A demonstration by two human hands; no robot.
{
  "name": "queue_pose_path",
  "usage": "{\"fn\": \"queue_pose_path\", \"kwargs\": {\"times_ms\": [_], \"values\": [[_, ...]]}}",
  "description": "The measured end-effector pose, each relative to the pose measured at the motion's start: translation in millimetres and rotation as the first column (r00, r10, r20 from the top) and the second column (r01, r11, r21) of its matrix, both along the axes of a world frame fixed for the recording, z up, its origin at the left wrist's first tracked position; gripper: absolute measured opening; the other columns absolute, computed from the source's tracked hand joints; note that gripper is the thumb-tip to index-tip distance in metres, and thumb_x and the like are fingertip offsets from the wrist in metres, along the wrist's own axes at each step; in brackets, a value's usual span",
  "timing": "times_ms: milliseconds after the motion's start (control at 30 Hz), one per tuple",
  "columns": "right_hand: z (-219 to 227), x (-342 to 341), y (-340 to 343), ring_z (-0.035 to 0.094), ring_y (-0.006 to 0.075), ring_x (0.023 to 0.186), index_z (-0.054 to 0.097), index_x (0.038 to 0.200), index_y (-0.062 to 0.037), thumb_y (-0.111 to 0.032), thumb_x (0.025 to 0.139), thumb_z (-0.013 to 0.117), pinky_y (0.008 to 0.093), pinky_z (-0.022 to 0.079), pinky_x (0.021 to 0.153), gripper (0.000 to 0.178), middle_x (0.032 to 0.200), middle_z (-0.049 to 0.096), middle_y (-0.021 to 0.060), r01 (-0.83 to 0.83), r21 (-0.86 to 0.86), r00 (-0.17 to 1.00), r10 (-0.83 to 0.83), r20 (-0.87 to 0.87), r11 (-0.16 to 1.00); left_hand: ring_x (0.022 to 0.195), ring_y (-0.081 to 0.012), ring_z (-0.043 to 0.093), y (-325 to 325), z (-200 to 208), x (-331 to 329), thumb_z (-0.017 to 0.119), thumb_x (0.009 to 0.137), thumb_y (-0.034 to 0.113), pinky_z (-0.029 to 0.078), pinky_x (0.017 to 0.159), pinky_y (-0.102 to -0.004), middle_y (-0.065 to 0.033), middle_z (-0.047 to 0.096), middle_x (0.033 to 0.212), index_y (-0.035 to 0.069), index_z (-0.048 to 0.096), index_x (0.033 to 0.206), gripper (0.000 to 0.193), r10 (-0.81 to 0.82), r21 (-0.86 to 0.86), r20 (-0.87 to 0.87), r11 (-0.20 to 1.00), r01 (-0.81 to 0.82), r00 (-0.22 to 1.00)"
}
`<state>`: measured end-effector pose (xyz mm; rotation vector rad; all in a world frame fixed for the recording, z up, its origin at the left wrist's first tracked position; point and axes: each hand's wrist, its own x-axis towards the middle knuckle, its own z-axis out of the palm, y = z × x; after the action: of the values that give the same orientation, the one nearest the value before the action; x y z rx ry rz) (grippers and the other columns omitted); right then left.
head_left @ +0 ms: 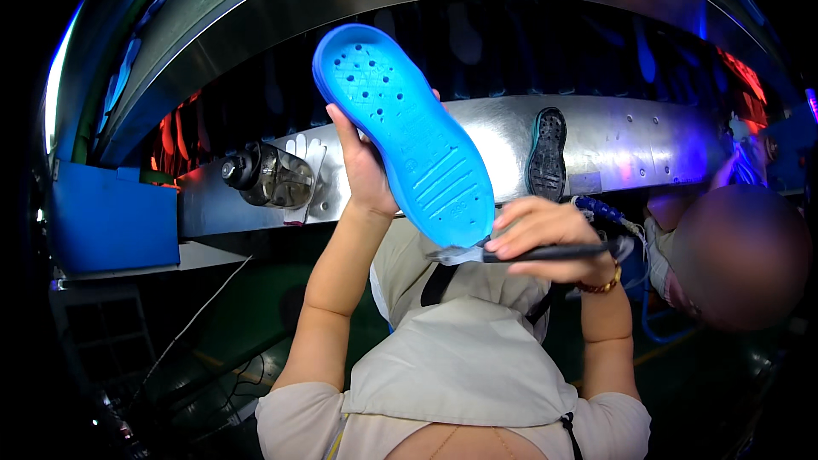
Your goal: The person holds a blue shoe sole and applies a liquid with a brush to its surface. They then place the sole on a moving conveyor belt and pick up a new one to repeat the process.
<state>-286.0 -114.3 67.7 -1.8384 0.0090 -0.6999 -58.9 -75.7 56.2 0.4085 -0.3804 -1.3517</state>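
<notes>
A bright blue shoe sole (426, 149) is held up and tilted in front of me, its small holes and raised bars facing me. My left hand (368, 169) is closed on its left edge, with fingers hidden behind it. My right hand (550, 230) grips the black handle of a brush-like tool (545, 252), close to the lower, narrower end of the sole. The tool's pale, greyish tip (457, 255) is at that end's edge; blur hides whether it touches. On the metal ledge beyond lies a dark sole with a teal edge (546, 153).
The metal ledge (613, 140) runs across in front of me. A dark-capped clear jug (277, 175) and a white glove (305, 153) lie on its left part. Behind it, several soles sit in a dark, curved machine. Another person (673, 264) is close at my right.
</notes>
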Motion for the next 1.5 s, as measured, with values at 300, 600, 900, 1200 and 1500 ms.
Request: {"fn": "queue_pose_path", "kwargs": {"times_ms": [300, 600, 900, 1200, 1500], "values": [[-23, 19, 21, 0.057, 0.022, 0.095, 0.056, 0.096, 0.0047, 0.004, 0.074, 0.059, 0.0304, 0.043, 0.086, 0.023, 0.097, 0.06, 0.0183, 0.098, 0.757, 0.939, -0.313, 0.145, 0.645, 0.101, -0.027, 0.054, 18, 13, -45, 0.031, 0.088, 0.045, 0.044, 0.088, -0.0386, -0.019, 0.051, 0.114, -0.003, 0.036, 0.123, 0.06, 0.008, -0.01, 0.01, 1.0, -0.008, 1.0], [-3, 22, 32, 0.062, 0.0237, 0.084, 0.06, 0.086, 0.0038, 0.004, 0.069, 0.062, 0.0314, 0.049, 0.077, 0.017, 0.09, 0.063, 0.017, 0.417, 0.102, 0.901, -0.426, 0.082, 0.903, 0.098, -0.0256, 0.056, 9, 1, -33, 0.038, 0.088, 0.035, 0.044, 0.087, -0.0378, -0.0171, 0.053, 0.112, -0.003, 0.039, 0.122, 0.051, 0.026, -0.039, -0.055, 0.999, -0.028, 0.998], [15, 25, 27, 0.063, 0.0251, 0.082, 0.061, 0.086, 0.0026, 0.005, 0.066, 0.065, 0.031, 0.049, 0.075, 0.02, 0.087, 0.063, 0.0181, 0.3, 0.054, 0.95, -0.304, 0.075, 0.952, 0.097, -0.0264, 0.056, 6, 5, -29, 0.039, 0.087, 0.034, 0.044, 0.086, -0.0374, -0.0176, 0.055, 0.11, -0.003, 0.042, 0.119, 0.05, -0.008, -0.037, -0.1, 0.999, 0.004, 0.995], [27, 16, -4, 0.063, 0.0244, 0.08, 0.062, 0.083, 0.0016, 0.001, 0.064, 0.068, 0.0304, 0.05, 0.074, 0.02, 0.085, 0.064, 0.0152, 0.119, -0.162, 0.993, -0.119, 0.011, 0.98, 0.089, -0.0263, 0.06, 8, 8, -16, 0.04, 0.086, 0.03, 0.048, 0.081, -0.036, -0.0201, 0.056, 0.105, -0.007, 0.045, 0.115, 0.047, -0.161, -0.097, -0.133, 0.984, 0.149, 0.978], [32, 11, 20, 0.063, 0.0221, 0.079, 0.063, 0.083, -0.0029, -0.003, 0.066, 0.069, 0.0318, 0.048, 0.069, 0.019, 0.086, 0.065, 0.0098, -0.105, -0.274, 0.994, 0.09, -0.067, 0.956, 0.095, -0.0306, 0.058, 1, 17, -9, 0.041, 0.087, 0.029, 0.046, 0.085, -0.0406, -0.023, 0.054, 0.109, -0.006, 0.044, 0.118, 0.047, -0.361, 0.067, -0.194, 0.923, 0.38, 0.912]]}}
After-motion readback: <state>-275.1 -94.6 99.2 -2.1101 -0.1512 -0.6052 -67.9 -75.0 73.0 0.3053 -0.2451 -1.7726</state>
